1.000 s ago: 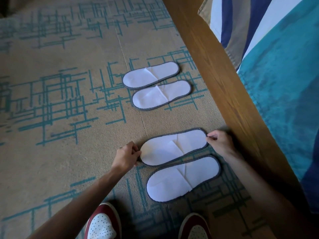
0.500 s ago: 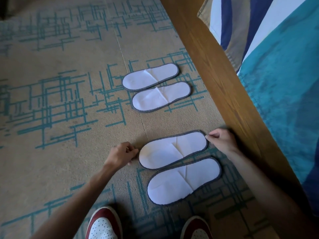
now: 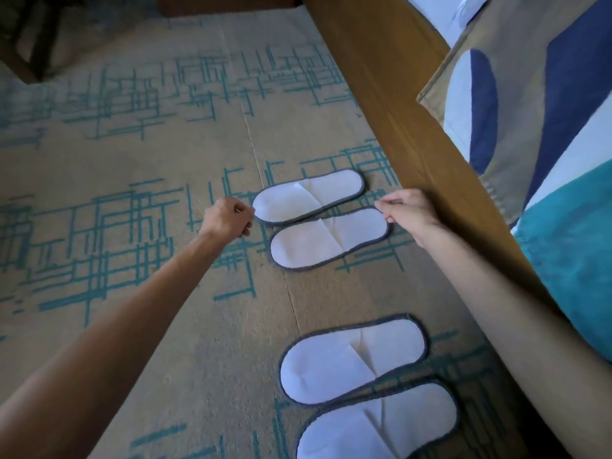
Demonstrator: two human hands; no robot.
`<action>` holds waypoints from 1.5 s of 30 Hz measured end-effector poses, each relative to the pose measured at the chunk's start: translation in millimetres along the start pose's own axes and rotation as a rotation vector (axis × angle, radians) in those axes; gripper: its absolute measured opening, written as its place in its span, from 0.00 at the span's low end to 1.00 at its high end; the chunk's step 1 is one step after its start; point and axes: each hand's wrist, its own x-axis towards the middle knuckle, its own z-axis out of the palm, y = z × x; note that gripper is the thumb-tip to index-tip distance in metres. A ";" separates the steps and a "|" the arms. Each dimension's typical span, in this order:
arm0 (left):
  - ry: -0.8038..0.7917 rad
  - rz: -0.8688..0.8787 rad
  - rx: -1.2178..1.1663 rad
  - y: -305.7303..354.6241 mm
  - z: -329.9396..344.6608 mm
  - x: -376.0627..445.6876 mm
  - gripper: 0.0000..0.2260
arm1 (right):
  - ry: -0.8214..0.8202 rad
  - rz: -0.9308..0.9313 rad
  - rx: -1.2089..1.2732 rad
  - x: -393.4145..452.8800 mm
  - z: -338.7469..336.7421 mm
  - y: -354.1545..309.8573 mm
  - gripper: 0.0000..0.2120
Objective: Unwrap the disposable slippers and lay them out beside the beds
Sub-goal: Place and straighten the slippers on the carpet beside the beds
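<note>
Two pairs of flat white disposable slippers with grey trim lie on the patterned carpet (image 3: pixel 132 293) beside a wooden bed frame (image 3: pixel 414 134). The far pair (image 3: pixel 318 220) sits between the person's outstretched hands: the left hand (image 3: pixel 228 220), fingers curled together, is at the rounded end of the farther slipper (image 3: pixel 308 197), apparently pinching its edge; the right hand (image 3: pixel 409 212), fingers likewise drawn together, is at the opposite end of the nearer one (image 3: pixel 328 240). The second pair (image 3: pixel 367 389) lies nearer the person than both hands, below the right forearm. A striped bedspread (image 3: pixel 546 127) hangs beyond the right hand.
</note>
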 end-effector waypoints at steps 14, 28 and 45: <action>0.053 -0.084 0.069 -20.6 35.5 75.6 0.15 | 0.065 0.047 -0.175 120.2 56.7 -6.9 0.16; 0.119 -0.030 -0.179 1.9 30.9 115.2 0.16 | 0.122 0.106 0.006 155.7 58.0 -31.8 0.19; 0.255 -0.014 -0.086 4.7 25.4 98.7 0.13 | -0.046 0.034 -0.208 108.5 29.3 -13.1 0.19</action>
